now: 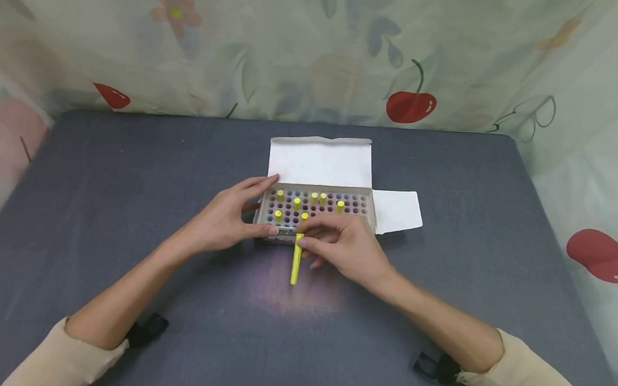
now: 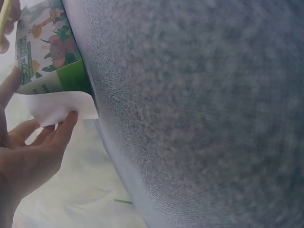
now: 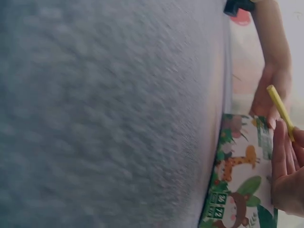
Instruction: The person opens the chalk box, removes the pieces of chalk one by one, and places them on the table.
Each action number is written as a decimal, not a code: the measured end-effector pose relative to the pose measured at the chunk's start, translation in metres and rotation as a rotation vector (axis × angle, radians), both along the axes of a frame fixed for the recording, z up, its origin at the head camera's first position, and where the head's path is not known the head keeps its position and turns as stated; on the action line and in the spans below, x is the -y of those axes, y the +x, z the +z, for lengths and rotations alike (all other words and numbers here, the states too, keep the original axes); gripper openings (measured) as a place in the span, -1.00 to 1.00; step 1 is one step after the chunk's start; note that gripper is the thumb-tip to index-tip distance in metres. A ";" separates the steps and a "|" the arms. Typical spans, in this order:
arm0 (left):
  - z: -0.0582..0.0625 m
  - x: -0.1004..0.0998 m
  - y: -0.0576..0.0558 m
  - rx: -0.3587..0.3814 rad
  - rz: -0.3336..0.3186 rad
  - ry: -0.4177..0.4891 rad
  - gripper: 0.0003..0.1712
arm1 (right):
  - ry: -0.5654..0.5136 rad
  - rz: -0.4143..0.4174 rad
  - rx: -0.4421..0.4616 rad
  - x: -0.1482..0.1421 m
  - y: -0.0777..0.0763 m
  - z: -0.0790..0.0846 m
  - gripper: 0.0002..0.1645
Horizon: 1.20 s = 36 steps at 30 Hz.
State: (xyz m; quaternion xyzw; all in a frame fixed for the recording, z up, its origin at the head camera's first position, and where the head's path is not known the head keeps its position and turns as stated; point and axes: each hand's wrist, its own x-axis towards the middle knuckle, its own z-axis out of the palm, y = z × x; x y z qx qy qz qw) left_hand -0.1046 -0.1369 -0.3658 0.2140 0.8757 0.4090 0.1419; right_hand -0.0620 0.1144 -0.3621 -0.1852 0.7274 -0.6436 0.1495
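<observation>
Decorating the box (image 3: 241, 184), a giraffe (image 3: 236, 165) shows only to wrist cameras.

On the bench (image 1: 127, 174), right of the left hand (image 1: 226, 217), a box (image 1: 287, 231) with sticks (image 1: 341, 207) inside. In the right hand (image 1: 353, 247), before the box, another stick (image 1: 295, 267). Behind the right hand, the lid (image 1: 322, 161) and, farther right, the side flap (image 1: 397, 211).

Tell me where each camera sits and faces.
Head: on head, facing forward and down at box; arms, left fingers, right fingers show.
Left wrist: on that wrist, facing table and box; left fingers, right fingers.
Right wrist: on that wrist, facing table and box; left arm, left fingers, right fingers.
Wrist views share the yellow stick.
</observation>
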 end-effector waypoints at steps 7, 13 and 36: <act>0.002 0.001 0.000 -0.009 -0.009 -0.024 0.07 | 0.063 0.027 0.050 0.006 0.007 -0.013 -0.76; 0.002 0.001 0.001 -0.007 -0.010 -0.027 0.07 | 0.108 0.012 0.106 0.011 0.012 -0.020 -0.76; 0.003 0.000 0.001 -0.034 -0.011 -0.045 0.07 | 0.192 -0.035 0.227 0.018 0.014 -0.046 -0.83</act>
